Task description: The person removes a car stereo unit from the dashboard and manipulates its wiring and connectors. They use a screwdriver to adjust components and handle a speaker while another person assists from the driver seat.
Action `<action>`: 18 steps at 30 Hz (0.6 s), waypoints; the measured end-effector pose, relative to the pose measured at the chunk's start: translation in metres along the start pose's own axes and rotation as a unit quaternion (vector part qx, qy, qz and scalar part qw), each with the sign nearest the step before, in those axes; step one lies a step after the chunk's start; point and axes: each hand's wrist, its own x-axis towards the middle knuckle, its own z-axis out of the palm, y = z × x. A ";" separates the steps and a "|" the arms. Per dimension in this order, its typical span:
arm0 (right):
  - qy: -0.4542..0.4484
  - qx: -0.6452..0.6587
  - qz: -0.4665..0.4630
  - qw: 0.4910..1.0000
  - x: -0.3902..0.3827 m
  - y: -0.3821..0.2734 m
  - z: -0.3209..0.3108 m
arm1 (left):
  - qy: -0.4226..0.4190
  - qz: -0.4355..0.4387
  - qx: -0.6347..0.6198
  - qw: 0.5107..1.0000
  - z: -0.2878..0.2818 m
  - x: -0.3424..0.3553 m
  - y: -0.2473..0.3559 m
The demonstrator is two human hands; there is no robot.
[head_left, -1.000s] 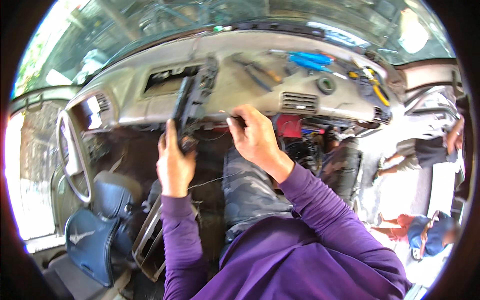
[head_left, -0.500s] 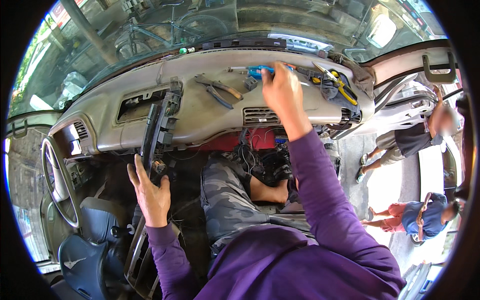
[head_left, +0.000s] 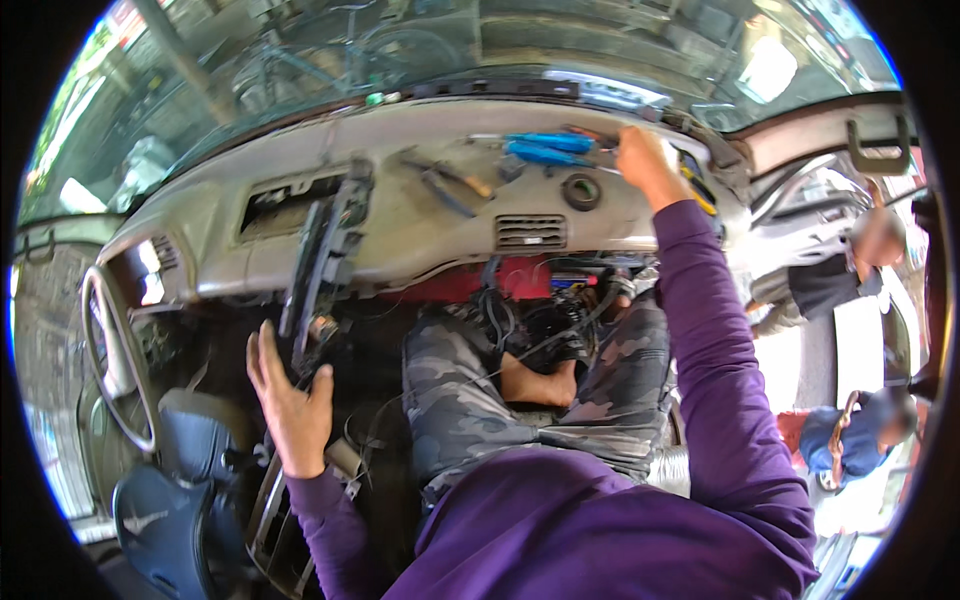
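My right hand (head_left: 648, 168) reaches over the tools at the right of the dashboard. It is blurred and its fingertips are hidden, so any hold cannot be made out. Just left of it lie blue-handled screwdrivers (head_left: 550, 152), and below those a roll of black tape (head_left: 572, 198). A yellow-and-black-handled tool (head_left: 701, 190) lies partly behind the hand. My left hand (head_left: 292, 412) is open with fingers spread, beside the lower end of a long dark trim piece (head_left: 303, 285) that leans against the dashboard. Whether it touches the piece is unclear.
Pliers (head_left: 447, 183) lie on the dashboard (head_left: 410, 240), left of an air vent (head_left: 530, 232). A steering wheel (head_left: 100, 355) and a black seat (head_left: 165, 525) are at the left. Loose wires (head_left: 495, 305) hang below the dashboard. Two people stand outside at the right.
My right hand has moved right along the dashboard, away from the blue screwdrivers, and the tape roll has come into view. My left hand has drawn slightly back, fingers still spread.
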 end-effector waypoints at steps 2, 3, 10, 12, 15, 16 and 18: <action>0.036 -0.031 -0.062 0.997 0.012 0.026 0.022 | -0.024 0.037 0.012 0.999 0.006 0.010 0.008; 0.021 -0.027 -0.075 0.997 0.016 0.035 0.017 | -0.016 0.038 0.004 0.999 0.009 0.012 0.007; 0.024 0.359 -0.065 0.931 -0.087 -0.067 -0.106 | -0.017 0.012 0.033 0.999 0.015 0.004 -0.010; -0.054 0.459 -0.188 0.867 -0.133 -0.122 -0.110 | -0.021 0.034 0.062 0.997 0.014 0.011 -0.012; -0.251 0.504 -0.263 0.784 -0.182 -0.198 -0.093 | -0.059 0.042 0.078 0.994 0.015 0.021 -0.008; -0.322 0.506 -0.252 0.760 -0.188 -0.219 -0.079 | -0.073 0.039 0.080 0.993 0.015 0.025 -0.007; -0.322 0.578 -0.230 0.714 -0.195 -0.253 -0.052 | -0.090 0.038 0.080 0.992 0.020 0.028 -0.011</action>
